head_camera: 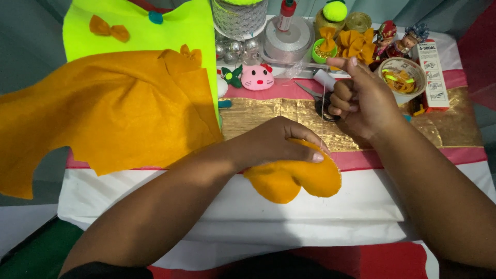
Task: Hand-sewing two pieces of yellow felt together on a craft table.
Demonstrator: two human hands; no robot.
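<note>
We note the small orange felt piece (294, 181), rounded and folded, lying at the near edge of the table (310, 217) on its white cover. The left hand (276, 142) lies on top of it, fingers curled over the upper edge and pressing it down, thumb tip at the piece's right end. A thin thread (323, 111) rises nearly straight up from that right end to the right hand (361, 101), which is held above and behind the piece, well clear of the table. The right hand is closed, thumb and forefinger pinched on the thread's upper end; we cannot tell whether a needle is in the pinch.

Behind the right hand we see black-handled scissors (323, 103) on a gold strip of cloth (268, 111). To the left, 1 large orange felt sheet (103, 113) overlaps a neon yellow-green sheet (155, 31). Further back: a pink cat-face ornament (257, 77), a roll of silver ribbon (287, 39), an orange felt bow (356, 45), and a small bowl (403, 77) with yellow-green bits inside.
</note>
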